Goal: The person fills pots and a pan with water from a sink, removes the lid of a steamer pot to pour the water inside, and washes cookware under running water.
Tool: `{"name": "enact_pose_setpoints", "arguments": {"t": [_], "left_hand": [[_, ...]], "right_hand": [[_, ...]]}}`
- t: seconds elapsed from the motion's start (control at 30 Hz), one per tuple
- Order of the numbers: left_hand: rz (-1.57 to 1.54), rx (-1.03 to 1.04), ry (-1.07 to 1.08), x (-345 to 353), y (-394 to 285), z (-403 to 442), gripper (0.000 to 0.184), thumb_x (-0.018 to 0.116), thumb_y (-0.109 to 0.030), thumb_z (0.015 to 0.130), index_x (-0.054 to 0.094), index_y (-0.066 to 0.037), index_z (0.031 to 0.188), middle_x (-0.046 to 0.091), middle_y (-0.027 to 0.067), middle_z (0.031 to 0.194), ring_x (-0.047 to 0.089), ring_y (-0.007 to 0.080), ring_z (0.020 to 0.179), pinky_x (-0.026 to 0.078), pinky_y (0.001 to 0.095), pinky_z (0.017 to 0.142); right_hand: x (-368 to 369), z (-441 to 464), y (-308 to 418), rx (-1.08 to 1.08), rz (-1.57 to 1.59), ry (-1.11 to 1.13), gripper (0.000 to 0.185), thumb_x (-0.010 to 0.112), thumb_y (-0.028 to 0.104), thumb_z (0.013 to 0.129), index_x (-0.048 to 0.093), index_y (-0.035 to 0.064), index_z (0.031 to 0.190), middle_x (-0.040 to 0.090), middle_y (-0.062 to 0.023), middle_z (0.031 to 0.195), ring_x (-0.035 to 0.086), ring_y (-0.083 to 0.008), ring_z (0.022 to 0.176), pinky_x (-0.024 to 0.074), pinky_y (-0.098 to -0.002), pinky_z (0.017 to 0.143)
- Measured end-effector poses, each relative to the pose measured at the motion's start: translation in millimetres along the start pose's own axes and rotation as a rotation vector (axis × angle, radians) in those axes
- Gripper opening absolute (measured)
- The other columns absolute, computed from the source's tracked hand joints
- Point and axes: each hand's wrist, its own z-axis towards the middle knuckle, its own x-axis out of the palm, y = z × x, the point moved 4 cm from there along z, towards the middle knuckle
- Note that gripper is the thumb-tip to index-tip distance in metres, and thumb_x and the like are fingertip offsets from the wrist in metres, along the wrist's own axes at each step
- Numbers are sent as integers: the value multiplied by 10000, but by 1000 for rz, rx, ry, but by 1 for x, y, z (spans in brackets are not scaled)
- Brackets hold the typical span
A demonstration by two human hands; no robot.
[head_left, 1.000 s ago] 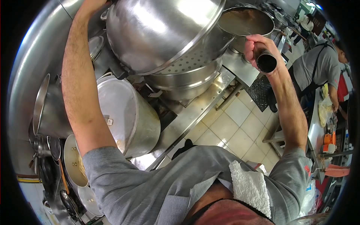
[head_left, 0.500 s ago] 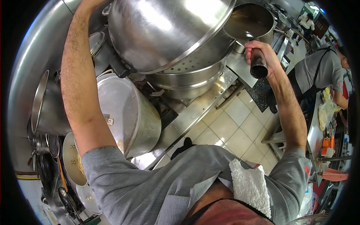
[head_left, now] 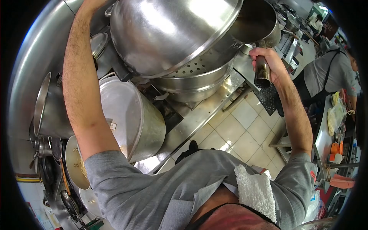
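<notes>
My right hand (head_left: 269,63) is wrapped around the hollow metal handle of a large saucepan (head_left: 271,36). The saucepan tips left toward a steel steamer pot (head_left: 191,85), and a little liquid seems to run from its rim. Over the steamer leans a big domed steel lid (head_left: 172,34), raised on the right side so that a perforated plate (head_left: 191,68) shows beneath. My left arm (head_left: 82,76) reaches up past the lid's left side; only the wrist area shows at the top edge, and its fingers are out of frame.
A tall lidded stockpot (head_left: 151,115) stands close by my left arm, beside a black handle (head_left: 122,73). Further left are an open pot (head_left: 55,109) and several pans. At right, a co-worker in a grey shirt (head_left: 326,73) bends over a counter (head_left: 320,134). Tiled floor (head_left: 245,115) lies between.
The saucepan has tipped further toward the steamer, and the liquid in it shows less. My right hand has dropped slightly. The lid has shifted a little, baring more of the perforated plate.
</notes>
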Motion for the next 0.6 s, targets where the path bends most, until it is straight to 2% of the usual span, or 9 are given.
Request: {"name": "enact_pose_setpoints", "arguments": {"t": [0.23,0.53,0.6], "left_hand": [[54,23,24,4,-4,0,332,535,-314,835,621,-23,967,626,83,908,574,181,829,456,317,743],[58,-35,-72,1,-20,-17,358,535,-338,826,615,-39,1006,619,85,972,567,202,897,444,322,786],[92,-64,-50,-1,-15,-12,368,538,-341,823,611,-35,1014,617,88,981,566,204,908,440,317,794]], "right_hand": [[-1,2,-3,-27,-144,-8,143,622,71,698,500,15,750,487,-43,639,509,-139,490,438,-270,434],[0,9,-11,-118,-322,-35,278,627,62,659,456,-7,868,482,-60,640,508,-141,466,437,-274,418],[1,9,-14,-180,-372,-47,257,609,56,676,454,15,877,476,-32,613,484,-114,427,373,-246,375]]}}
